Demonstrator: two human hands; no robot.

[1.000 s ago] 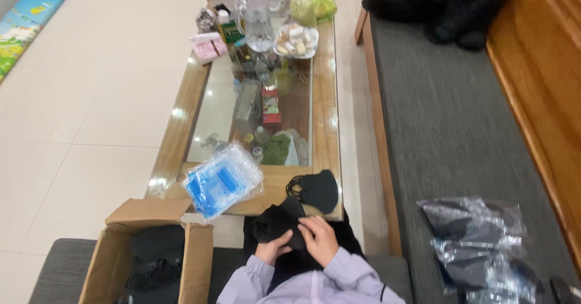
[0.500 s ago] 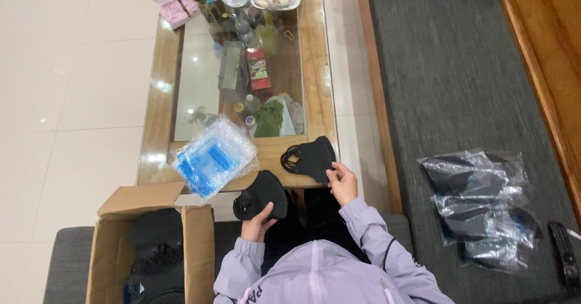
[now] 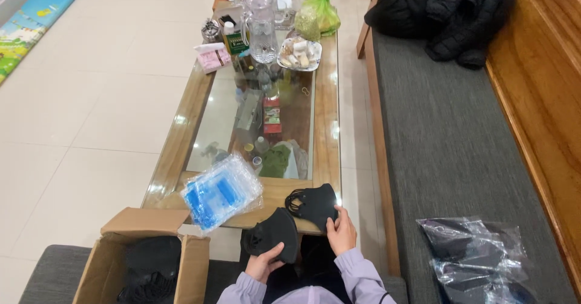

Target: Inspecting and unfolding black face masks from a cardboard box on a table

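My left hand (image 3: 264, 263) still grips one black mask (image 3: 273, 242), while my right hand (image 3: 342, 232), previously raised, now pinches the mask on the table (image 3: 315, 204).

Bright, even indoor light, soft and diffuse, source not in frame. Shadows weak; only a faint dark patch under the tabletop (image 3: 181, 135) edge on the pale floor (image 3: 91, 98). Strong white glare spots on the glass top and glossy wood rim, especially near the right rim and left edge. Clear plastic bags (image 3: 221, 190) throw specular highlights, as do the wrapped packs on the bench cushion (image 3: 448, 134). Glass pitcher (image 3: 262, 24) shows bright reflections. Black masks and black jacket (image 3: 448, 7) lose detail, nearly crushed. Sharp centre, no motion blur. Wide-angle lens: lines bow and stretch toward corners.
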